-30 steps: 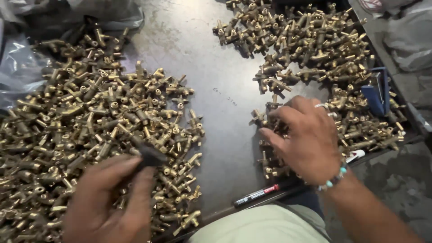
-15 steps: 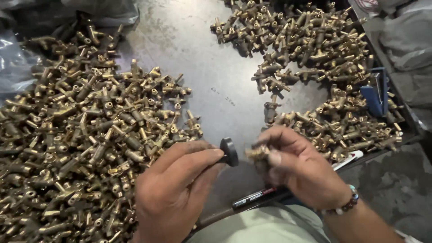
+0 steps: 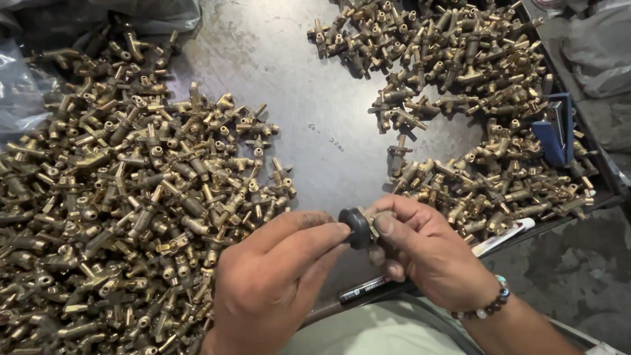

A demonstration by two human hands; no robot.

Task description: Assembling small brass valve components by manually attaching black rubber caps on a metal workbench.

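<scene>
Black knob (image 3: 358, 227) over bare table (image 3: 309, 125).

Soft, even light is falling from above and slightly beyond the grey metal table (image 3: 296, 112), leaving a pale sheen glaring across its bare middle strip. The brass fittings left of that strip (image 3: 118, 217) are glinting in small highlights, with dark gaps shading between them; the pile right of it (image 3: 473, 85) is catching the same light. Focus is holding sharp across the table. Its far corners are bending slightly from wide-angle distortion, and clear plastic at its left edge (image 3: 20, 92) is reflecting white streaks.
</scene>
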